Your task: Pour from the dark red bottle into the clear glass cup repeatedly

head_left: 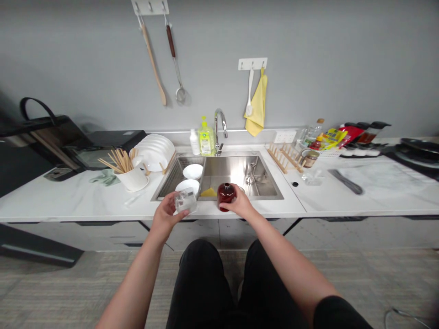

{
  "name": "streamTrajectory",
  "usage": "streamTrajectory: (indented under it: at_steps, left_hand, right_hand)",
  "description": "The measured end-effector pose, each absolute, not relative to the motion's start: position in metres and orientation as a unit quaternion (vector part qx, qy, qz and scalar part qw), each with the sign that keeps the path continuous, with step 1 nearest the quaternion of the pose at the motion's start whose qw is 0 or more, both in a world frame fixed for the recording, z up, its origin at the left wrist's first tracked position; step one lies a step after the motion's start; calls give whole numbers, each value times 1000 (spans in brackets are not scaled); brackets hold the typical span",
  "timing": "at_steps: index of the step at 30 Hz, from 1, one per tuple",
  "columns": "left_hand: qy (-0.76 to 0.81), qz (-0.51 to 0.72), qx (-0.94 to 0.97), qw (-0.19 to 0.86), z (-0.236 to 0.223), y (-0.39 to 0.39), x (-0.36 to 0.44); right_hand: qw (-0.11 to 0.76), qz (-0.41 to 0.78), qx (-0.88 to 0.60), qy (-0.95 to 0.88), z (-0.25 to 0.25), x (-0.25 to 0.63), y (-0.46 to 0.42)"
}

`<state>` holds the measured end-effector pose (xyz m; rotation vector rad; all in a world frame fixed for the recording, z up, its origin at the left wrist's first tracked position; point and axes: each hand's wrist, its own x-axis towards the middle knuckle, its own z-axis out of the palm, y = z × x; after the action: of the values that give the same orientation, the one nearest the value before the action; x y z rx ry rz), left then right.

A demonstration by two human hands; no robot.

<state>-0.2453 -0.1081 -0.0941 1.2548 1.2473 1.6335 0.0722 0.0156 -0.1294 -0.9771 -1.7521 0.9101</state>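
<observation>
While the left hand [168,212] is clamped w/ fingers and thumb round a clear glass bottle [185,202], the right hand [242,204] grips a dark red bottle [226,195], both at the near edge of the sink [278,197]. The clear one is tilted, close to the near white bowl [187,186]; if it's wet (can't tell), it could slip & chip itself or the bowl. The red one's upright, prob. smooth-sided, so a loose grip might drop it on the counter [291,206] or over its near edge to the floor [85,288]. Swinging the hands together w/o care could knock glass vs. bottle
</observation>
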Motion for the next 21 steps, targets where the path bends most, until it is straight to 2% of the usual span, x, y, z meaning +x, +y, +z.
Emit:
streamTrajectory:
  at_steps: [6,13,21]
  left_hand:
    - [450,635,512,363,-97,-57,-233]
    - [429,593,557,392,-116,29,-209]
    - [443,576,556,404,-144,109,-181]
  right_hand:
    - [503,392,-405,-655,-112,112,74]
    - [456,435,-390,-671,-122,126,124]
    - [393,355,-447,-721,-151,125,157]
